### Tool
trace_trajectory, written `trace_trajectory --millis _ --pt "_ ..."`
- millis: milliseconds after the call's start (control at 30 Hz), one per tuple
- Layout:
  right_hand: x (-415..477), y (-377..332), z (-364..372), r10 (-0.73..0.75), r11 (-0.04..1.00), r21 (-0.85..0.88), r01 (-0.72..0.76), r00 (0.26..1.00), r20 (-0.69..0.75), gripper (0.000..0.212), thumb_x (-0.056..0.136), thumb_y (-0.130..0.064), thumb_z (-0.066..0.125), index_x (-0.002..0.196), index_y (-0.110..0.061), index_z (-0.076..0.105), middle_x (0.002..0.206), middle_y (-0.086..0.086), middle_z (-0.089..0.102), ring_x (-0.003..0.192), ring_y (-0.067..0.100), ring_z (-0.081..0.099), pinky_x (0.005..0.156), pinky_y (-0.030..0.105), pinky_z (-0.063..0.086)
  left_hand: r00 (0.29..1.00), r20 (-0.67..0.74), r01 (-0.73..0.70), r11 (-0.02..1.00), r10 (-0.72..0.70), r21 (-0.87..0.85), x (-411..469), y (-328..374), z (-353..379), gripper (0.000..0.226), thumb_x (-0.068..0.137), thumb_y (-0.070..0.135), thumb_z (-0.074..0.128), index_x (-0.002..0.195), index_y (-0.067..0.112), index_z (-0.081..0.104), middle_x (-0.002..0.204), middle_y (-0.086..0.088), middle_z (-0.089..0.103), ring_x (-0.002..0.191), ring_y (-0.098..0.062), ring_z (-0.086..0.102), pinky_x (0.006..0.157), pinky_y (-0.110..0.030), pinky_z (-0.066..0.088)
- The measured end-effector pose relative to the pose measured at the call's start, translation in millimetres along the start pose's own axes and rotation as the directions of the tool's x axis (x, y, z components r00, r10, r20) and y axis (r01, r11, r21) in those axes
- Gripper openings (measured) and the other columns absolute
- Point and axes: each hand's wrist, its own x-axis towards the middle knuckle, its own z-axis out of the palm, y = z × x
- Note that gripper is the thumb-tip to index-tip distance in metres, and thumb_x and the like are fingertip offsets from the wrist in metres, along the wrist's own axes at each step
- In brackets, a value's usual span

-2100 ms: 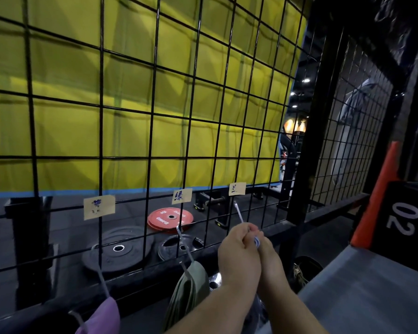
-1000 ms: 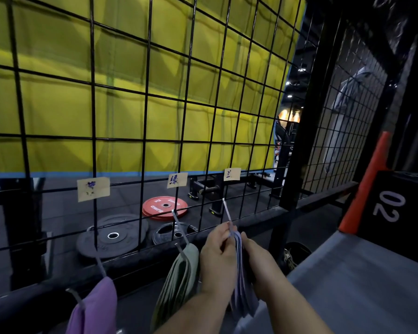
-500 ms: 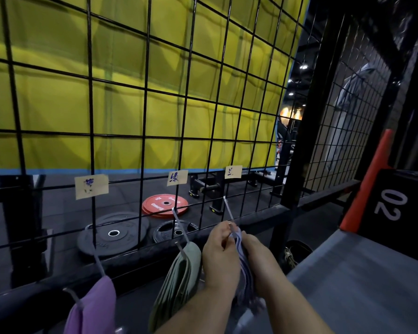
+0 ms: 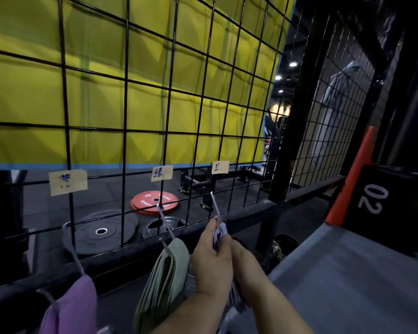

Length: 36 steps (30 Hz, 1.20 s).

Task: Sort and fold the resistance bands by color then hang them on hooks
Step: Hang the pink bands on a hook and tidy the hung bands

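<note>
Three metal hooks hang on a black wire grid (image 4: 204,97), each under a paper label. Folded purple bands (image 4: 69,307) hang on the left hook (image 4: 74,251). Folded green bands (image 4: 165,273) hang on the middle hook (image 4: 165,225). At the right hook (image 4: 215,206), my left hand (image 4: 211,259) and my right hand (image 4: 247,268) together hold a folded bundle of blue bands (image 4: 220,233). The bundle's top edge sits at the hook's lower end, and its lower part hangs down between my wrists. Whether it rests on the hook is hidden by my fingers.
Black and red weight plates (image 4: 155,202) lie on the floor behind the grid. A grey surface (image 4: 348,280) lies at the lower right, with a black box marked 02 (image 4: 393,203) and an orange edge (image 4: 355,174). A black post (image 4: 295,116) stands right of the grid.
My hands have lifted the blue bundle's top a little higher along the right hook and closed tighter round it. The purple and green bands have not moved.
</note>
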Motion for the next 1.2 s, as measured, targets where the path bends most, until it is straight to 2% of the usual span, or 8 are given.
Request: trace_trajectory --millis 133,267,400,500,700,867,1000,1200 --pt "-2.7 -0.4 -0.6 0.037 0.999 -0.003 -0.037 0.999 -0.01 0.034 0.102 -0.033 0.041 0.118 -0.015 0.066 0.111 0.007 0.072 0.106 0.017 0.067 0.09 0.032 0.052 0.999 0.006 -0.031 0.999 0.031 0.044 -1.8 -2.6 0.8 0.046 0.096 0.016 0.055 0.141 0.021 0.046 0.134 0.015 0.049 0.119 0.008 0.039 0.09 0.004 0.026" --pt "-1.0 5.0 -2.7 0.036 0.999 0.008 -0.036 0.999 0.003 0.037 0.103 -0.031 0.039 0.128 -0.014 0.06 0.12 0.007 0.068 0.116 0.019 0.062 0.105 0.039 0.044 0.999 0.022 -0.031 0.999 0.03 0.044 -1.3 -6.5 0.3 0.046 0.097 0.018 0.053 0.142 0.024 0.044 0.135 0.016 0.048 0.119 0.008 0.039 0.099 -0.01 0.03" --pt "-2.5 5.7 -2.6 0.024 0.999 -0.034 -0.023 1.0 0.015 0.035 0.104 -0.031 0.038 0.127 -0.017 0.06 0.119 0.0 0.069 0.113 0.011 0.063 0.094 0.027 0.051 1.0 0.003 -0.027 0.999 0.027 0.027 -3.2 -6.2 1.6 0.047 0.097 0.017 0.054 0.141 0.026 0.043 0.125 0.022 0.046 0.116 0.009 0.04 0.089 0.001 0.029" --pt "-6.1 5.3 -2.7 0.022 0.991 -0.129 -0.024 1.0 -0.017 0.031 0.103 -0.031 0.04 0.117 -0.017 0.063 0.103 -0.005 0.074 0.096 0.006 0.069 0.072 0.017 0.054 1.0 0.01 -0.006 1.0 0.006 -0.024 -5.6 -9.1 3.3 0.05 0.096 0.016 0.056 0.143 0.027 0.04 0.127 0.021 0.046 0.118 0.005 0.042 0.095 -0.007 0.032" --pt "-11.0 8.3 -10.0 0.045 0.988 -0.149 -0.051 0.998 -0.046 0.028 0.102 -0.025 0.042 0.12 -0.017 0.062 0.109 -0.001 0.073 0.104 0.013 0.067 0.09 0.031 0.052 0.998 -0.021 -0.053 0.998 0.054 0.021 -8.5 -15.9 10.9 0.06 0.09 0.016 0.065 0.143 0.024 0.039 0.131 0.011 0.048 0.121 -0.001 0.045 0.098 -0.012 0.037" --pt "-21.9 20.9 -13.2 0.11 0.988 -0.107 -0.114 0.993 -0.042 0.03 0.103 -0.027 0.038 0.112 -0.019 0.066 0.098 0.002 0.075 0.09 0.012 0.071 0.069 0.024 0.052 0.997 -0.076 0.018 0.996 -0.011 0.091 -16.8 -32.5 14.1 0.057 0.09 0.015 0.062 0.142 0.018 0.037 0.127 0.0 0.054 0.118 -0.014 0.053 0.1 -0.033 0.046" --pt "-28.0 28.2 -16.7 0.131 0.99 -0.041 -0.134 0.989 -0.072 0.036 0.104 -0.033 0.034 0.115 -0.022 0.066 0.105 0.005 0.074 0.096 0.016 0.07 0.071 0.024 0.051 0.994 -0.069 0.097 0.979 -0.086 0.181 -22.0 -44.0 19.2 0.029 0.09 0.029 0.062 0.112 0.017 0.047 0.107 -0.006 0.056 0.103 -0.027 0.058 0.086 -0.039 0.051" --pt "-30.3 34.8 -18.0 0.153 0.985 -0.06 -0.164 0.976 -0.155 0.033 0.101 -0.027 0.039 0.113 -0.016 0.068 0.102 0.016 0.072 0.097 0.031 0.066 0.083 0.044 0.05 0.996 -0.063 0.085 0.935 -0.067 0.346 -25.6 -49.0 18.9 0.044 0.08 0.052 0.065 0.101 0.016 0.05 0.098 0.0 0.054 0.096 -0.023 0.056 0.084 -0.044 0.049"
